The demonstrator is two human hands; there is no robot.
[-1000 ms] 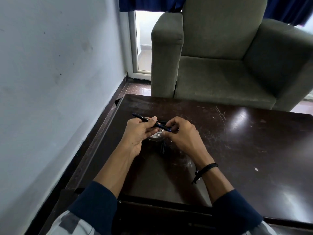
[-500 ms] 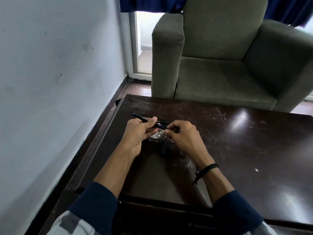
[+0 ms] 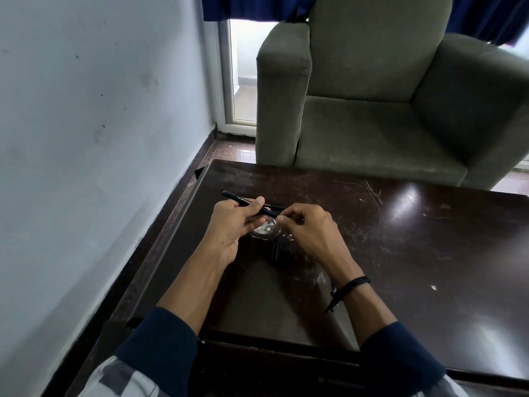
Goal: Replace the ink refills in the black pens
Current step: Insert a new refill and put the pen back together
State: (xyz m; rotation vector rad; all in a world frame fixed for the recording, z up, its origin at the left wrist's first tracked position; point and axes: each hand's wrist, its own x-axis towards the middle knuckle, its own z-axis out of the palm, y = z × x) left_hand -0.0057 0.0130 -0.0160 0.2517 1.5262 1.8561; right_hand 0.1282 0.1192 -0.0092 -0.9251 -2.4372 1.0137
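Observation:
My left hand [image 3: 234, 222] grips a black pen barrel [image 3: 239, 199] that points up and to the left, above the dark table [image 3: 400, 253]. My right hand [image 3: 309, 230] pinches the barrel's near end with its fingertips; what it holds there is hidden by the fingers. Under the hands sits a small clear round dish [image 3: 266, 231]. A black pen cap or short pen part [image 3: 276, 249] lies on the table just in front of the dish. Another dark pen [image 3: 276, 207] shows behind the hands.
A grey armchair [image 3: 372, 110] stands right behind the table's far edge. A pale wall [image 3: 86, 167] runs along the left side, close to the table. The tabletop is scratched and glossy, with open surface to the right.
My right hand's fingertips have closed in a little on the barrel's end. The left hand and pen stay almost in place.

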